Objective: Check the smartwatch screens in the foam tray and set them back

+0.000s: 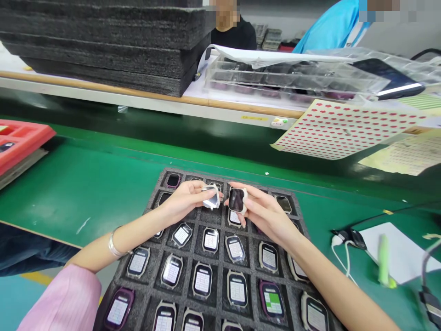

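Around the middle of the dark foam tray (253, 257), with twelve o'clock at its far side, two small watches are held up. The left hand (191, 195) is at eleven o'clock, nearly closed, pinching a pale watch (211, 196) with the thumb on its front and fingers behind; that watch is at twelve. The right hand (267, 209) is at one to two o'clock, half curled, its fingers gripping the edges of a dark-faced watch (237, 200), which sits near one o'clock. Only a thin gap is left between the two hands, so they have little room side by side. The left arm crosses the tray's edge near ten o'clock, and the right arm crosses it near three. Foam walls split the tray into little boxes with more watches in them, like the purple one (119, 308) at eight o'clock and one with a green patch on its screen (272, 301) at four. A wide stretch of green table (89, 184) runs from nine to eleven o'clock, up to a red tray (27, 138) at ten. Past twelve, the shelf edge (223, 103) makes a long wall, and a sheet of red marks (344, 131) hangs over it at two. At three o'clock, a white cord (347, 262), white paper (406, 253) and green pen (383, 261) take up room.
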Tool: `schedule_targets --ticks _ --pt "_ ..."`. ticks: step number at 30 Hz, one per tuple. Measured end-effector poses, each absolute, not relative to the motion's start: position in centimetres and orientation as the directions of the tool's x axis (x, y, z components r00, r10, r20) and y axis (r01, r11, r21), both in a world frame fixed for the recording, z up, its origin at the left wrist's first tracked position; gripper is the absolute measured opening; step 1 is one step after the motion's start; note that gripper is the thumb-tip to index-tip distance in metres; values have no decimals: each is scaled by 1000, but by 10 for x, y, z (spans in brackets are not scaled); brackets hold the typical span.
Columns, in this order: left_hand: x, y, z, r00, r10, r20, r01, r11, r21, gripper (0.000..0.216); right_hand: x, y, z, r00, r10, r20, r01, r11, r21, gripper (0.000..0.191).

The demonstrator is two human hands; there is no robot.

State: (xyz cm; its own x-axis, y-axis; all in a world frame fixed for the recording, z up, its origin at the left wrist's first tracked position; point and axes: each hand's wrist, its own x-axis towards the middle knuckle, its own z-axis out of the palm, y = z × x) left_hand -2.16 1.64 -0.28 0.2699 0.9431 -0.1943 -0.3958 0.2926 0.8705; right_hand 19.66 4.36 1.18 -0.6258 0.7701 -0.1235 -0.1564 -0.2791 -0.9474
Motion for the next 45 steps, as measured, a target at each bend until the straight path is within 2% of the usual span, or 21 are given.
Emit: schedule_targets --ticks 4,7,13,16,19,21,24,32,45 --pt "-18 19 -9 235 948 -216 -430 300 851 30 200 47 4 -672 728 -133 -171 -328 -929 43" --pt "-19 17 -12 217 944 -249 -351 314 882 41 199 48 -1 -709 688 -154 -170 -379 -910 42" --pt "-15 8 -14 232 952 -199 -230 253 940 52 197 47 -3 -756 633 -167 -152 -418 -895 45" --pt "-13 4 -18 247 950 -192 -83 218 972 52 197 45 -3 -745 645 -171 -152 -413 -898 42" --pt "-15 2 -22 214 973 -81 117 57 991 52 197 43 -3 -741 652 -160 -155 -398 -904 40" --pt "-17 0 -23 190 982 2 240 -49 969 48 197 43 -4 -739 657 -149 -163 -389 -907 39" --pt "-20 -2 -20 203 979 36 350 -107 931 43 196 43 -4 -731 667 -144 -171 -383 -908 38" --pt "-17 -5 -17 233 969 83 436 -180 882 47 196 42 -7 -706 687 -170 -145 -376 -915 38" --pt "-17 -6 -16 261 960 105 399 -206 893 43 193 38 -3 -675 729 -112 -163 -295 -941 30"
